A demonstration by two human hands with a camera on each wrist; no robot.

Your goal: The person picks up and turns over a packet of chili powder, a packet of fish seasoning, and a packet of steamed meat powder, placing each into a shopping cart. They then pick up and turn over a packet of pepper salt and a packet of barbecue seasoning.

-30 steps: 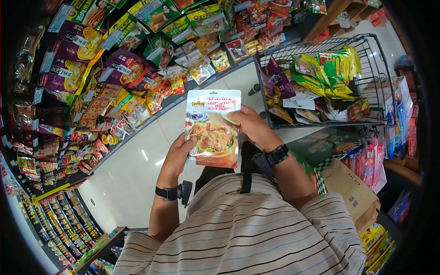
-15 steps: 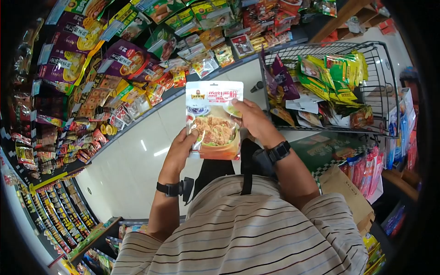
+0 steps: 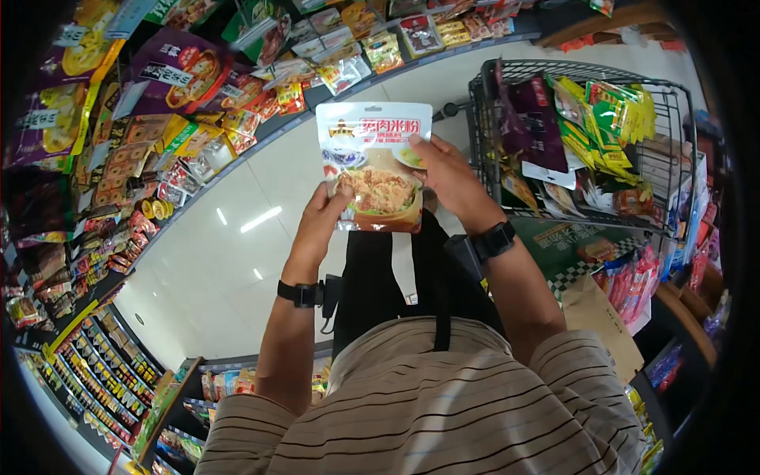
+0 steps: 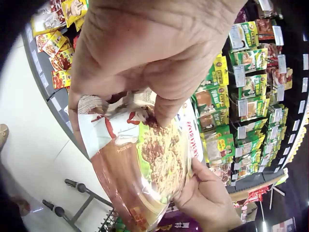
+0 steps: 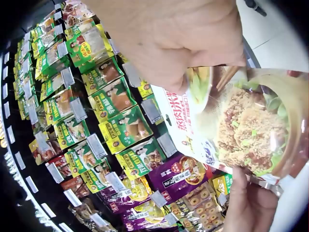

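Pouch (image 3: 374,166) — glossy flat plastic, rectangular, printed with a fried dish in a bowl, held upright in the air above the pale smooth floor (image 3: 237,261). Left hand (image 3: 321,222) pinching its lower left edge, thumb on the front. Right hand (image 3: 447,178) gripping the right edge, thumb across the print. Wire cart (image 3: 673,158) just beside on the right — full of crinkly packets. Shelf of hanging packets (image 3: 174,87) on the left, open aisle between.

The white-topped plastic food pouch picturing a bowl of breaded meat (image 3: 374,166) carries large red Chinese characters reading 蒸肉米粉 across its top; a small gold logo beside them is too small to read. Print on the green and purple hanging shelf packets (image 5: 116,125) stays illegible.
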